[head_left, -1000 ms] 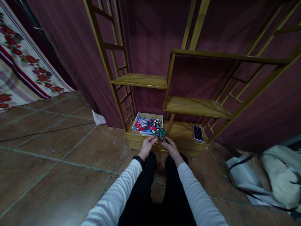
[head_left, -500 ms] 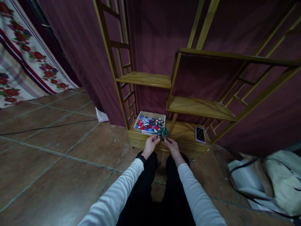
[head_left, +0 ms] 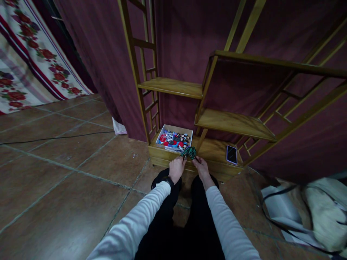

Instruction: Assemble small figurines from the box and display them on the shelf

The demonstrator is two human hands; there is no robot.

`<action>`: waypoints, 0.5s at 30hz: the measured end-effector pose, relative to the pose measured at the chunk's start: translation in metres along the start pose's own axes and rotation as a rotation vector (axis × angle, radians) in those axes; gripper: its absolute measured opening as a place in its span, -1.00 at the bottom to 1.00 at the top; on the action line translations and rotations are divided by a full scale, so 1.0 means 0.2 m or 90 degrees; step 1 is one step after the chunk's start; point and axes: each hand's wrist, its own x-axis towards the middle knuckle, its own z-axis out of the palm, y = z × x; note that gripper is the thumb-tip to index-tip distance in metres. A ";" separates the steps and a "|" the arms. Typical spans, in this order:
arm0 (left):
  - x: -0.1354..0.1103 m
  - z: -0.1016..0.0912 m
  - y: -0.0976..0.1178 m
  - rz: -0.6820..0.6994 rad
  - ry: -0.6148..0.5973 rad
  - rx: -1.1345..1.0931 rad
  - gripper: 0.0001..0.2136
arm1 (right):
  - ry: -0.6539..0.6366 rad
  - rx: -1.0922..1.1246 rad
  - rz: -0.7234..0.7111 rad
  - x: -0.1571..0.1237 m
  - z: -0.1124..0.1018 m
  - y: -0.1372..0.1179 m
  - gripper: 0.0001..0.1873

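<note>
Between my two hands is a small, ruffled green-and-black thing [head_left: 190,152], bunched like cloth; its exact kind is too small to make out. My left hand [head_left: 176,168], with a dark band at the wrist, is closed on its left side, knuckles upward. On the other side my right hand [head_left: 201,167] pinches its lower edge, thumb and fingers together. Just beyond, an open cardboard box [head_left: 177,129] stands on the low wooden shelf base. Small mixed items [head_left: 175,139] in red, blue, white, black and purple fill it. Parts of what I hold are hidden by my fingers.
The wooden shelf unit [head_left: 170,86] rises in front against a dark red curtain [head_left: 179,39]. A phone [head_left: 231,154] lies on its base at the right. A pale bag [head_left: 322,213] with a dark strap sits on the floor, right. A black cable [head_left: 67,137] crosses the tiles, left.
My left hand has turned so its back faces up more, and its fingers have moved slightly. The green-and-black thing appears more bunched between the hands. The whole view has shifted a little.
</note>
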 end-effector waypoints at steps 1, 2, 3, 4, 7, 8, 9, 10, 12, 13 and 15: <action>-0.01 0.00 0.00 0.007 -0.007 0.010 -0.84 | 0.001 0.002 -0.001 0.00 0.00 0.00 -0.61; -0.01 0.00 0.00 0.013 -0.016 0.014 -0.83 | 0.001 0.007 -0.002 0.01 -0.01 0.01 -0.61; -0.02 0.00 0.00 0.019 -0.028 0.016 -0.82 | 0.000 0.013 -0.003 0.01 -0.01 0.01 -0.62; -0.02 0.00 0.01 0.025 -0.039 0.018 -0.82 | -0.002 0.019 -0.005 0.01 -0.01 0.01 -0.63; -0.02 0.01 0.01 0.057 -0.053 0.031 -0.83 | -0.009 0.030 -0.012 0.01 -0.02 0.01 -0.68; -0.02 0.01 0.01 0.075 -0.050 0.037 -0.83 | -0.010 0.034 -0.012 0.01 -0.02 0.01 -0.70; -0.02 0.02 0.01 0.097 -0.046 0.046 -0.84 | -0.008 0.040 -0.010 0.01 -0.03 0.01 -0.71; -0.03 0.02 0.00 0.122 -0.043 0.060 -0.84 | -0.004 0.050 -0.006 0.01 -0.03 0.01 -0.73; -0.03 0.03 -0.01 0.173 -0.043 0.102 -0.85 | 0.010 0.071 0.006 0.01 -0.04 0.01 -0.76; -0.03 0.03 -0.02 0.195 -0.045 0.126 -0.85 | 0.015 0.076 0.011 0.01 -0.04 0.00 -0.77; -0.03 0.03 -0.03 0.226 -0.050 0.163 -0.86 | 0.009 0.075 0.019 0.01 -0.05 0.00 -0.78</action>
